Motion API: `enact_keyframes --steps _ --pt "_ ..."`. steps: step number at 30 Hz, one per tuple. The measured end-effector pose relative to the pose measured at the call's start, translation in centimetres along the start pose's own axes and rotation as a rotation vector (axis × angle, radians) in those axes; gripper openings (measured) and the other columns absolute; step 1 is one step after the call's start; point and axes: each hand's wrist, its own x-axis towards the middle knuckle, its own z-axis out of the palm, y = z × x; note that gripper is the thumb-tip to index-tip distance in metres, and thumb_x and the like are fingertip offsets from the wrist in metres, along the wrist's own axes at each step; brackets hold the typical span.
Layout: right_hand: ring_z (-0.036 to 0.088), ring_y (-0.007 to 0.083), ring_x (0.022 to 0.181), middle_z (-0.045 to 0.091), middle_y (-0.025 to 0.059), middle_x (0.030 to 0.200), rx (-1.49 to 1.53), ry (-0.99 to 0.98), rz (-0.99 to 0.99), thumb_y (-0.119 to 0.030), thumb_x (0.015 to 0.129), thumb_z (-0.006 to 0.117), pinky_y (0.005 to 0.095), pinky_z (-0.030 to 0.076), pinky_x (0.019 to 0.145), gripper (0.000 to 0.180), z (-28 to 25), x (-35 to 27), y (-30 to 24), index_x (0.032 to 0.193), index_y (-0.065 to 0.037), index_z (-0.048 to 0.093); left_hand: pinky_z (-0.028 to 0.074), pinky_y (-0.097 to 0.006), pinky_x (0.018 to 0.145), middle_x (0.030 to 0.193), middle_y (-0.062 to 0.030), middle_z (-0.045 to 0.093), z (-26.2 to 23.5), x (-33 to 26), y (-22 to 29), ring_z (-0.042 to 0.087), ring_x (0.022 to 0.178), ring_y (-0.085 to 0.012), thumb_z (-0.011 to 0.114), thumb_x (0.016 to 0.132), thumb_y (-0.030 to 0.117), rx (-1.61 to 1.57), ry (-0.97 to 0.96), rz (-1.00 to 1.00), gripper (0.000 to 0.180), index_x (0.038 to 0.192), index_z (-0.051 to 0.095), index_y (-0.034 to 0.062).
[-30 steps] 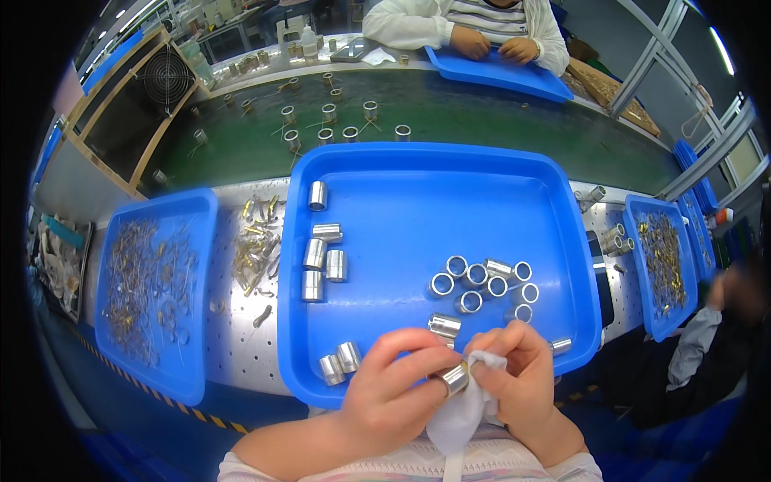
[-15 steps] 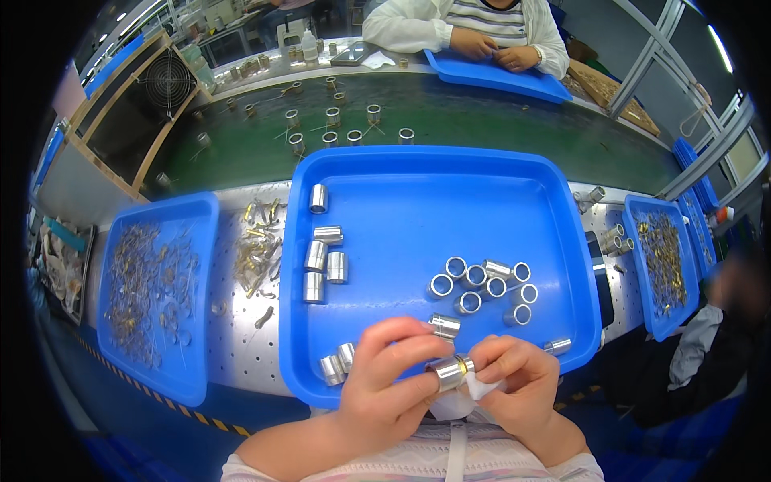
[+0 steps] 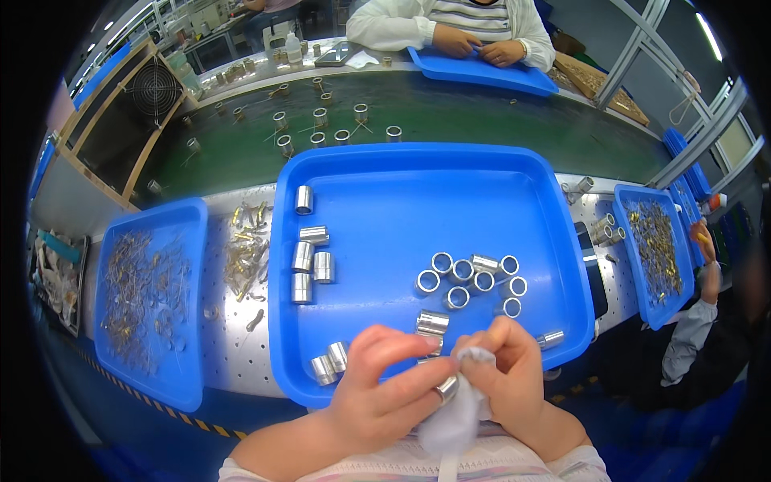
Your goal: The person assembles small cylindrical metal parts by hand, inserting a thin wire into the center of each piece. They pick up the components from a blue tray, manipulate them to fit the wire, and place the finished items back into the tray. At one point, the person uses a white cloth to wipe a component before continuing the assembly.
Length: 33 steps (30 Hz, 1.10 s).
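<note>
At six o'clock, the left hand point(image 3: 377, 394) pinches a metal sleeve point(image 3: 446, 389) against the white cloth point(image 3: 458, 418) bunched in the right hand point(image 3: 514, 377), over the blue tray point(image 3: 450, 201)'s near rim.

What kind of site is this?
Likely a small-parts assembly or finishing line: a green conveyor belt, blue trays of metal sleeves, and another seated person working across the belt.

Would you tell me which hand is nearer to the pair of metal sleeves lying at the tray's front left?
Left. The left hand sits just right of that sleeve pair; the right hand, with the white cloth, lies farther right.
</note>
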Motion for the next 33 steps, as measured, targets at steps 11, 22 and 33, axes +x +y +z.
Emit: enact_keyframes --steps 11,22,33 --pt "0.061 0.0131 0.089 0.064 0.0143 0.099 0.147 -0.124 0.071 -0.001 0.081 0.066 0.0270 0.050 0.077 0.018 -0.9 0.1 -0.4 0.089 -0.004 0.050 0.040 -0.043 0.088 0.108 -0.0117 0.055 -0.1 -0.5 -0.4 0.049 0.102 -0.0319 0.077 0.069 0.017 -0.375 0.027 -0.353 0.019 0.083 0.071 0.0062" --pt "0.062 0.0152 0.090 0.064 0.0158 0.098 0.092 -0.070 -0.009 0.002 0.080 0.067 0.0289 0.050 0.080 0.020 -0.7 -0.1 -0.1 0.091 -0.002 0.051 0.041 -0.038 0.082 0.101 -0.0111 0.057 -0.4 -0.2 -0.1 0.051 0.096 -0.0277 0.074 0.067 0.005 -0.371 -0.037 -0.403 0.017 0.083 0.069 0.0023" --pt "0.061 0.0196 0.091 0.062 0.0171 0.095 -0.225 -0.116 -0.230 0.012 0.072 0.067 0.0307 0.051 0.079 0.026 0.2 -0.6 -0.4 0.094 0.003 0.055 0.044 -0.035 0.073 0.091 -0.0066 0.057 -0.2 -0.5 0.8 0.053 0.086 -0.0274 0.074 0.065 0.002 -0.348 0.029 -0.473 0.018 0.081 0.067 0.0030"
